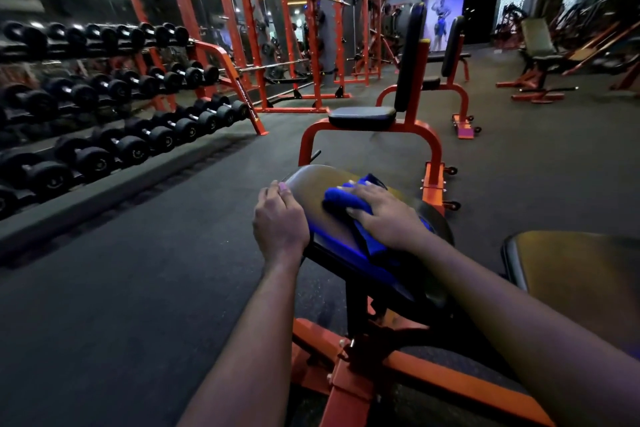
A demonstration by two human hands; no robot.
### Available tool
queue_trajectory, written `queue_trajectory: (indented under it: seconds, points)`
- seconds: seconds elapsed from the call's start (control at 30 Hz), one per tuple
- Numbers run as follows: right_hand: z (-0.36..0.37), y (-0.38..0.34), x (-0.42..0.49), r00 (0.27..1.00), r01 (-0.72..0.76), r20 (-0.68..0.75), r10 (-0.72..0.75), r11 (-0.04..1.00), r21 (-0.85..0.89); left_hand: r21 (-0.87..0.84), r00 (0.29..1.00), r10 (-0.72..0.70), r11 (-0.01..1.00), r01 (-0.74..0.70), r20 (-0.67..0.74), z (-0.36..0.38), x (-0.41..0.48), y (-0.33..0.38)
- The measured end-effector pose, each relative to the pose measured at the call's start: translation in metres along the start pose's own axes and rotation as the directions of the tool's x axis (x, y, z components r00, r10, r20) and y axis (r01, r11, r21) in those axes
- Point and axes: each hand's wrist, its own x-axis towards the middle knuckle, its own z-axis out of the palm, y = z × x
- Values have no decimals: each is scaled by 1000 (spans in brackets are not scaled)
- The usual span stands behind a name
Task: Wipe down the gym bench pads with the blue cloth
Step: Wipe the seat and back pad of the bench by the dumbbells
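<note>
Right hand, centre of frame: palm down, fingers straight and slightly spread, pressing flat on the cloth. Cloth is blue and bunched, lying on top of the pad with one fold trailing down the pad's near side beneath the wrist. Left hand, just left of centre: fingers curled over the pad's left edge, thumb on top, gripping it. Pad is dark and glossy, tilted, and mounted on an orange frame at bottom centre. Second pad at lower right, apart from the first. Dumbbells racked in rows along the left side. Another bench stands beyond, centre frame, on dark floor.
</note>
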Motion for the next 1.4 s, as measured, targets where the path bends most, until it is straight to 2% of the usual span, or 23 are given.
queue_trajectory:
  seconds: [0.13, 0.2, 0.27, 0.37, 0.47, 0.53, 0.6, 0.67, 0.7, 0.77, 0.93, 1.0, 1.07, 1.23, 1.4]
  points:
    - [6, 10, 29, 983, -180, -54, 178, 983, -38, -4, 1000, 21, 1000, -21, -13, 2, 1, -3]
    - [6, -1, 57, 959, -281, -50, 278, 957, -74, -3, 999, 27, 1000, -27, -22, 4, 3, -5]
    - [6, -15, 86, 950, -313, -18, 313, 945, -94, -18, 999, 25, 1000, -26, -33, 7, 4, -8]
    - [5, -38, 108, 972, -228, 24, 232, 968, -100, -92, 998, -20, 996, 14, -64, 8, 3, -7]
    - [10, -40, 82, 1000, 1, 7, 0, 998, -57, -203, 996, -77, 977, 66, -46, 4, 2, -10]
    - [10, -27, 65, 992, 104, 66, -104, 995, 10, -309, 996, -84, 947, 84, 14, -4, 3, -17]
    - [7, -19, 69, 995, 44, 92, -48, 998, 42, -404, 997, -59, 912, 75, 51, -15, 1, -29]
    - [8, -30, 88, 995, -90, 48, 90, 996, 0, -460, 998, -43, 886, 57, 40, -29, -2, -40]
    - [11, -40, 97, 990, -136, 32, 137, 990, -47, -471, 998, -48, 880, 58, 33, -35, -2, -43]
    - [18, -61, 104, 993, -106, 42, 111, 990, -92, -464, 997, -78, 882, 80, 24, -50, -1, -45]
    - [21, -83, 55, 982, 154, 126, -141, 983, -99, -434, 989, -147, 889, 143, 25, -70, 1, -28]
    - [21, -80, 24, 958, 276, 115, -263, 954, -116, -418, 989, -146, 896, 149, 38, -72, -3, -16]
    - [20, -72, -5, 942, 331, 111, -318, 932, -144, -400, 987, -136, 903, 157, 81, -71, -8, -7]
    - [15, -45, -62, 972, 236, 42, -232, 951, -199, -317, 977, -114, 933, 168, 183, -68, -23, 6]
    - [18, -20, -110, 983, 92, -139, -119, 978, -187, -217, 964, -96, 964, 152, 247, -67, -19, -4]
